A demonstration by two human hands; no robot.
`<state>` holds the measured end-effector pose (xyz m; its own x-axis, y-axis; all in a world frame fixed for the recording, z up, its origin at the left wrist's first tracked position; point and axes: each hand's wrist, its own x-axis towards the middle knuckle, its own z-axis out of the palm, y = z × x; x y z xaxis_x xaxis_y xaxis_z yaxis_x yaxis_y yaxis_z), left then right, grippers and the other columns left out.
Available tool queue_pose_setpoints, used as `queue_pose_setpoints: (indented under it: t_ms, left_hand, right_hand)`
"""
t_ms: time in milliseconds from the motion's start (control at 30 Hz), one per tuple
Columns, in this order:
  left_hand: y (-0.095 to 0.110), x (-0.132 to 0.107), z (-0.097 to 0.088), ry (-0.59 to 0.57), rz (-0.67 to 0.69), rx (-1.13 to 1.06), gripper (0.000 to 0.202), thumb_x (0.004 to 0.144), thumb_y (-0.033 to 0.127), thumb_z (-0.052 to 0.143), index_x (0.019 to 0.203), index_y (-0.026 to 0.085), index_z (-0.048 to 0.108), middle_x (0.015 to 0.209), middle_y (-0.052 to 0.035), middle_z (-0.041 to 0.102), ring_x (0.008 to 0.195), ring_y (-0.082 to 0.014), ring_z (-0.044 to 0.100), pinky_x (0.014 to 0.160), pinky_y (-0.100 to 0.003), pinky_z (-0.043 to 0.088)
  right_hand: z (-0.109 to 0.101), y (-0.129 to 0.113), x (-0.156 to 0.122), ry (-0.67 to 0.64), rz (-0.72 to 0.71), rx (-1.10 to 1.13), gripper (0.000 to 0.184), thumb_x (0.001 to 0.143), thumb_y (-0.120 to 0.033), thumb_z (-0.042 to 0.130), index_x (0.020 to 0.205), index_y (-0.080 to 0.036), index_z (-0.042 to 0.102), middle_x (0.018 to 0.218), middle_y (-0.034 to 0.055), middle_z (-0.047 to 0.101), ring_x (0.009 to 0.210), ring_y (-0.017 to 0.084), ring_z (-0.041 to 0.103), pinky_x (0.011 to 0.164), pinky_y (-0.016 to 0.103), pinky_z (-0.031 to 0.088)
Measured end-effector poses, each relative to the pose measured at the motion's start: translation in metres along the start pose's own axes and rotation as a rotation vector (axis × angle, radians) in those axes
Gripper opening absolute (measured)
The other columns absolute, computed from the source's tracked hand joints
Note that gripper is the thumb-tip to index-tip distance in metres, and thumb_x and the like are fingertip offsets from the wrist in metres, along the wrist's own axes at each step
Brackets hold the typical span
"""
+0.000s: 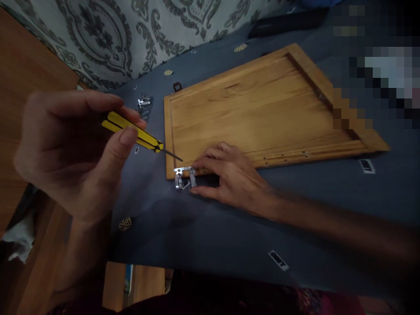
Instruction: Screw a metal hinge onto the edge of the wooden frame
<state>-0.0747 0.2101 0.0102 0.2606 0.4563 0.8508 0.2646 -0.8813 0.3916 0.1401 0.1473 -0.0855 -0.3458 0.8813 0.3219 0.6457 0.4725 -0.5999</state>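
My left hand [75, 148] is closed around the yellow and black handle of a screwdriver [134, 133]. Its thin shaft points right and down, the tip just above a metal hinge [184, 173]. This silvery hinge sits at the near left corner of a wooden panel [243, 109], overhanging the edge. With thumb and fingers, my right hand [232, 175] grips the hinge's right side while the palm rests over the panel's near edge. Small dark holes show along that edge, right of my hand. The panel lies flat with a raised frame around it.
Loose metal hardware [144, 103] lies beyond the panel's left end, near a dark brown loop [177, 86]. A dark blue printed cloth [210, 245] spreads underneath. Patterned fabric [131, 35] rises behind. A long black object [288, 22] lies at the back. Wooden furniture [29, 74] stands at left.
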Motion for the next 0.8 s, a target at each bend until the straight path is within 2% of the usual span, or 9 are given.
queue_pose_setpoints:
  t_ms: [67,200,367,467,633,800]
  left_hand:
    - [0.000,0.000,-0.002,-0.049,0.018,-0.011,0.028,0.086,0.030,0.083,0.113,0.028,0.077,0.099,-0.0004,0.070,0.087,-0.0213,0.074,0.075,-0.047,0.070]
    - [0.011,-0.005,0.003,-0.155,-0.064,0.009,0.034,0.089,0.013,0.078,0.117,0.031,0.076,0.099,0.0011,0.073,0.089,-0.0189,0.075,0.071,-0.039,0.070]
    - [0.019,-0.010,0.008,-0.205,-0.086,0.008,0.040,0.089,0.005,0.074,0.121,0.030,0.074,0.101,0.0017,0.074,0.091,-0.0171,0.076,0.075,-0.037,0.068]
    - [0.017,-0.011,0.010,-0.195,-0.076,-0.017,0.041,0.088,0.005,0.075,0.120,0.030,0.075,0.100,0.0003,0.074,0.089,-0.0175,0.075,0.076,-0.039,0.068]
    - [0.016,-0.013,0.010,-0.231,-0.119,0.018,0.036,0.089,0.013,0.076,0.118,0.035,0.074,0.102,0.0006,0.073,0.091,-0.0209,0.075,0.078,-0.047,0.069]
    - [0.018,-0.013,0.010,-0.224,-0.118,0.000,0.039,0.089,0.008,0.073,0.119,0.033,0.074,0.101,0.0000,0.072,0.091,-0.0205,0.075,0.079,-0.045,0.068]
  right_hand:
    - [0.000,0.000,0.000,-0.004,0.004,0.004,0.036,0.085,-0.044,0.084,0.107,-0.017,0.077,0.101,0.0097,0.072,0.099,0.029,0.059,0.087,0.043,0.047]
    - [0.000,0.000,0.001,-0.010,-0.002,0.004,0.038,0.084,-0.046,0.084,0.107,-0.016,0.077,0.099,0.0095,0.072,0.099,0.029,0.060,0.087,0.043,0.046]
    - [0.000,0.000,0.001,-0.012,0.005,-0.004,0.037,0.084,-0.046,0.084,0.106,-0.016,0.077,0.099,0.0094,0.072,0.098,0.029,0.059,0.087,0.042,0.045]
    - [0.001,0.001,0.000,0.002,-0.003,-0.006,0.036,0.085,-0.047,0.083,0.105,-0.018,0.077,0.100,0.0087,0.071,0.099,0.029,0.059,0.087,0.041,0.045]
    - [0.002,0.001,0.000,0.011,-0.009,-0.007,0.038,0.085,-0.048,0.083,0.106,-0.017,0.077,0.100,0.0091,0.071,0.098,0.028,0.059,0.086,0.042,0.044]
    - [0.002,0.001,0.000,0.013,-0.013,-0.012,0.038,0.086,-0.048,0.081,0.107,-0.017,0.077,0.101,0.0098,0.072,0.098,0.029,0.059,0.087,0.043,0.045]
